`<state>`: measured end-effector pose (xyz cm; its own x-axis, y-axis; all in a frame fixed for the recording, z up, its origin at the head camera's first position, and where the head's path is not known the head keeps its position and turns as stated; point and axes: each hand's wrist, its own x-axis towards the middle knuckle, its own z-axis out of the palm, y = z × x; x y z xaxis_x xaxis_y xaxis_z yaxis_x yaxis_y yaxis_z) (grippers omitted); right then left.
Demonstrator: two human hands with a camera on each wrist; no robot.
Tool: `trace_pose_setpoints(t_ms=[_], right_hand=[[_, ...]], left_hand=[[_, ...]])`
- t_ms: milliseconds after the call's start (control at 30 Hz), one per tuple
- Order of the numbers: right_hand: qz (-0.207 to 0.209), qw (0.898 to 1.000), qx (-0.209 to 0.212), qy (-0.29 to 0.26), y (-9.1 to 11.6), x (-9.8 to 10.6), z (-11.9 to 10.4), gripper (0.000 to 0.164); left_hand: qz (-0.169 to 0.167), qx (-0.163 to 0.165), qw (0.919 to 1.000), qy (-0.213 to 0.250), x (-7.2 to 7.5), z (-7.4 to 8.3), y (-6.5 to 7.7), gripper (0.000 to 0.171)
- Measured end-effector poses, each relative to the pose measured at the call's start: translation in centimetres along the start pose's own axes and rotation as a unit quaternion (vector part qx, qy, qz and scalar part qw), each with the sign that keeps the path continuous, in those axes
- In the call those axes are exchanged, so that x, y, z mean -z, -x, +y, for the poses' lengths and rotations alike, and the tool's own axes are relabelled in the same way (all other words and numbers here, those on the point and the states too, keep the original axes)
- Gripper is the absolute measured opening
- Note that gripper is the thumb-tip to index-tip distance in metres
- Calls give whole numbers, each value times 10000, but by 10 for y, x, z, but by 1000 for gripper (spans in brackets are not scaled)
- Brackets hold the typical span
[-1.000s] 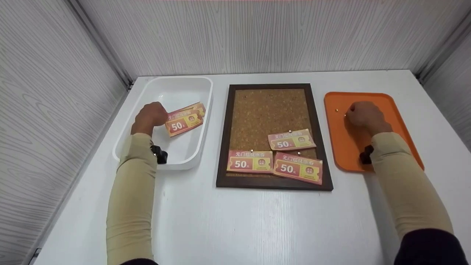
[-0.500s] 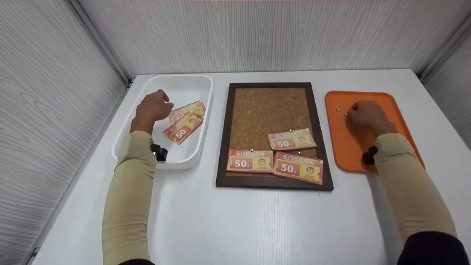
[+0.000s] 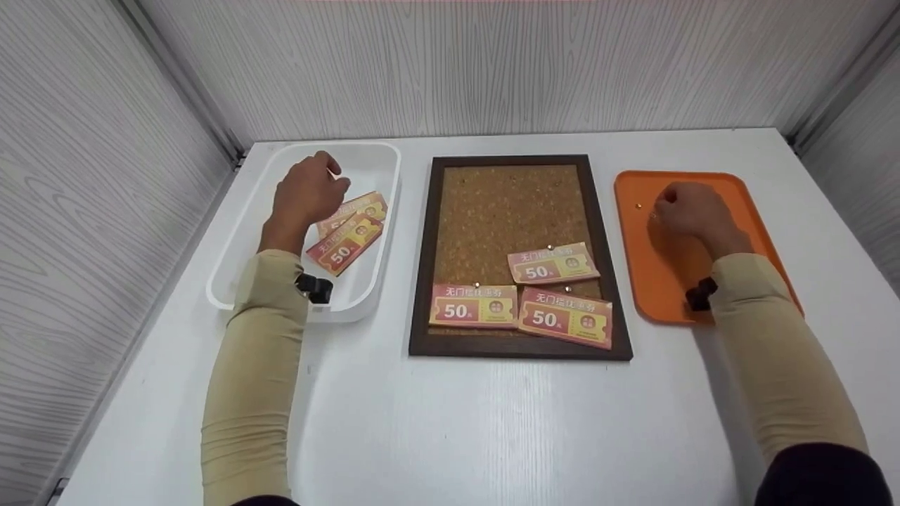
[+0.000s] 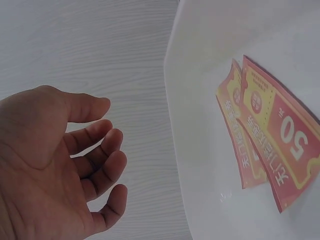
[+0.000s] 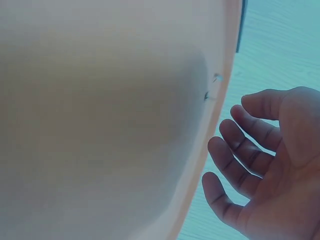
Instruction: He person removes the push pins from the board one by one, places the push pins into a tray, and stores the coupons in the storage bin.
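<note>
Above the white plastic bin (image 3: 362, 167), my left hand (image 3: 309, 191) hovers with fingers loosely bent and nothing held. Two pink and yellow coupons marked 50 lie in the bin; the front coupon (image 3: 344, 246) partly covers the back coupon (image 3: 373, 204). In the left wrist view, the left hand (image 4: 55, 160) is apart from the overlapping coupons (image 4: 285, 135). My right hand (image 3: 692, 211) is over the orange tray (image 3: 671, 299), its loosely curved fingers (image 5: 232, 165) holding nothing in the right wrist view. Two small pushpins (image 3: 638, 206) lie in the tray near its fingertips.
A dark-framed corkboard (image 3: 485, 218) lies between bin and tray. On its lower part are a left coupon (image 3: 472, 307), a right coupon (image 3: 565, 318) and an upper coupon (image 3: 553, 264), each with a pin at its top edge. Pale panels (image 3: 450, 70) stand behind the table.
My left hand has let go of the front coupon and moved up and away from it. That coupon now lies turned at a steeper angle. The right hand has hardly moved.
</note>
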<state>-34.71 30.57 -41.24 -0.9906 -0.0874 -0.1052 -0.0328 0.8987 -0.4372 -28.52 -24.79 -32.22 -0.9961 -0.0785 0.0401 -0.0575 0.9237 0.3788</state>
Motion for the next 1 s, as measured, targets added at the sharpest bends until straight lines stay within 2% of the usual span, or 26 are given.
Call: trace_pose_setpoints(t_ms=[167, 667, 1000], right_hand=[[137, 9999, 92, -38, 2, -4, -13, 39], [668, 9934, 931, 41, 6, -9, -42, 32], [858, 9848, 1498, 209, 8, -17, -60, 28]], left_hand=[[194, -142, 9995, 199, -6, 6, 0, 34], [759, -717, 9941, 291, -16, 35, 0, 31], [785, -995, 9919, 106, -27, 57, 0, 27]])
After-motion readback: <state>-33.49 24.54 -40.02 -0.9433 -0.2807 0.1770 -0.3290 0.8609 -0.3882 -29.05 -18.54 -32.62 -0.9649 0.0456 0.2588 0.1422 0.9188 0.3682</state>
